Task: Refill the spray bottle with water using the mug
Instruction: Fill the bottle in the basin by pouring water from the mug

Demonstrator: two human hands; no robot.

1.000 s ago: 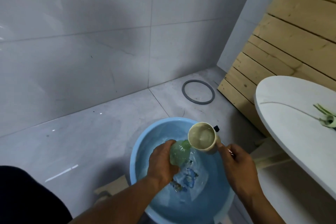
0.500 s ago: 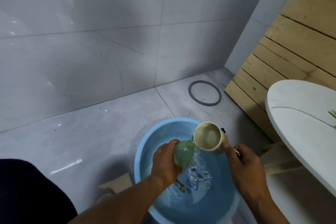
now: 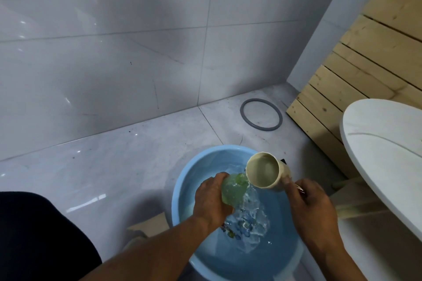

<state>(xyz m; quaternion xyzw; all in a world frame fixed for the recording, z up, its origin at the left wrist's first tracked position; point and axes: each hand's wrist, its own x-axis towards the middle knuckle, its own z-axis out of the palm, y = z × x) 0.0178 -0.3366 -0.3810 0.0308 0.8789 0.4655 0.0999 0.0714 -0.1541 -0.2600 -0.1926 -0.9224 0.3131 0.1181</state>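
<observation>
Bottle (image 3: 233, 191) is gripped in the closed fingers (image 3: 219, 178) of the left hand (image 3: 211, 198), held over the basin (image 3: 180, 185). The right hand (image 3: 308, 203) is closed on the handle of the mug (image 3: 265, 172), tipped so its rim is at the bottle mouth. Water spills beside the neck into the basin. I judge that the narrow mouth causes the water to miss, so little may go in. I count one bottle, one mug, one basin, one grey ring (image 3: 261, 117) on the floor.
</observation>
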